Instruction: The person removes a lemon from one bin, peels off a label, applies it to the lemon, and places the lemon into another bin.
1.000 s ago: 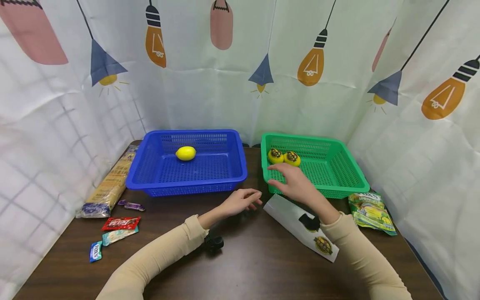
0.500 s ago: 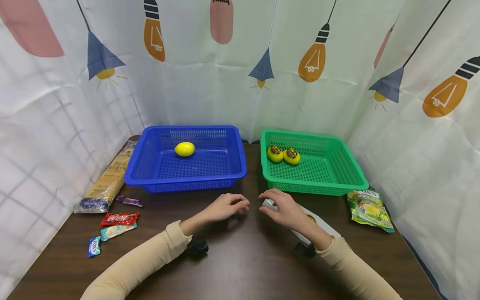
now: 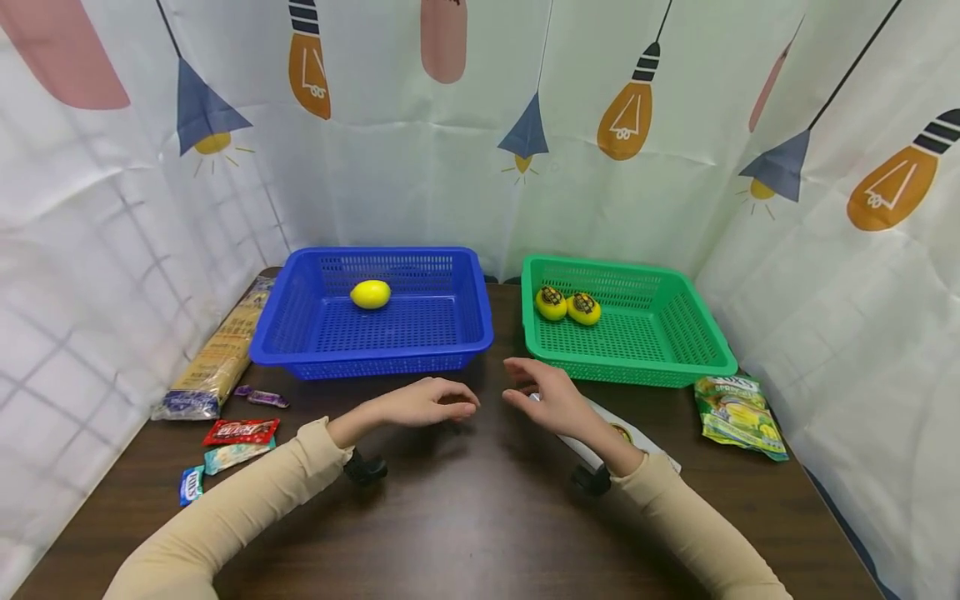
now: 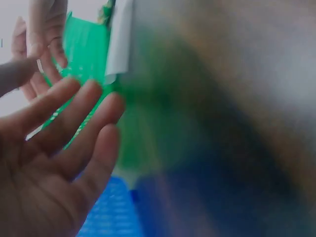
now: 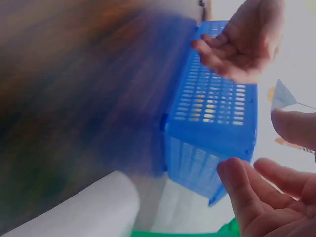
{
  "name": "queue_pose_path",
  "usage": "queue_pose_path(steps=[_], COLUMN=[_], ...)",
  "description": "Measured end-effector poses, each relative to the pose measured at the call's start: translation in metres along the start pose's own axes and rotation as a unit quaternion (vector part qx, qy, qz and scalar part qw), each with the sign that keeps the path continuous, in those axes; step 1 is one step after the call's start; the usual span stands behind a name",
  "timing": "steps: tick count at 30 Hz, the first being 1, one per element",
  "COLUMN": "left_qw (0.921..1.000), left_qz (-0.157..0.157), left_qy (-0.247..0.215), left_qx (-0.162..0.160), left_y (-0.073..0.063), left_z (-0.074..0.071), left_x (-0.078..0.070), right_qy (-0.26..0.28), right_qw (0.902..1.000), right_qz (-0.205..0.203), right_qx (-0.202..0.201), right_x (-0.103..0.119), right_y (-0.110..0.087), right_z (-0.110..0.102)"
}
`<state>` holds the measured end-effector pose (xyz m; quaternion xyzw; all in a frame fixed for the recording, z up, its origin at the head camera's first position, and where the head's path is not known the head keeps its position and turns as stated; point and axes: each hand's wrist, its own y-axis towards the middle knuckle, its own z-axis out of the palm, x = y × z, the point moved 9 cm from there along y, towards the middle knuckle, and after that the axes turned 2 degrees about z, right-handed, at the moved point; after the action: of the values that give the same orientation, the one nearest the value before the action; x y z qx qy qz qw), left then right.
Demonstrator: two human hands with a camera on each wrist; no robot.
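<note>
In the head view, my left hand [image 3: 423,402] hovers over the table in front of the blue basket [image 3: 375,365], its fingers relaxed and holding nothing. My right hand [image 3: 551,400], its fingers loosely bent with nothing between them, is above the near left corner of the green basket [image 3: 630,372]. Beneath the right hand and forearm lies a long white packet [image 3: 652,454] with dark-and-gold round logos, partly hidden. A plain lemon [image 3: 371,294] sits in the blue basket. Two yellow lemon-like fruits [image 3: 583,309] with dark printed marks rest together in the green basket's left side.
A long clear-wrapped pack [image 3: 217,358] lies along the left edge. Near it are a purple candy [image 3: 266,399], a red wrapper [image 3: 242,431], a pale teal wrapper [image 3: 236,456] and a small blue packet [image 3: 191,485]. A green-yellow pouch [image 3: 741,417] lies at right.
My right hand has come back from over the green basket, moving toward me and left. The left hand has drawn away to the left. Baskets and fruit have stayed put.
</note>
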<state>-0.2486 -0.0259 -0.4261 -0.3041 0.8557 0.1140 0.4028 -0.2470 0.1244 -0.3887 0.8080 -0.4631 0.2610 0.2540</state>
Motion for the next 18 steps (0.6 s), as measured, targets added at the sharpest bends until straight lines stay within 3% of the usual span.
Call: queue_pose_path(steps=[5,8,13,18], left_qw=[0.9965,0.9948,0.9976,0.9995], left_qz=[0.004,0.016,0.017,-0.012], left_qy=[-0.008,-0.007,-0.017,-0.028], left_qx=[0.083,0.101,0.065,-0.007], left_y=[-0.008,-0.011,-0.011,-0.007], left_z=[-0.012,-0.032,-0.079,-0.136], left_x=[-0.017,-0.033,-0.042,-0.025], right_qy=[0.023,0.015,-0.003,-0.014], right_qw=[0.9993,0.9988,0.9967,0.9947], right_qz=[0.030,0.042,0.064,0.077], right_qx=[-0.004,-0.021,-0.050,-0.067], right_x=[0.002,0.006,0.010,0.013], right_y=[0.018,0.030,0.047,0.060], right_z=[0.002,0.003,0.004,0.005])
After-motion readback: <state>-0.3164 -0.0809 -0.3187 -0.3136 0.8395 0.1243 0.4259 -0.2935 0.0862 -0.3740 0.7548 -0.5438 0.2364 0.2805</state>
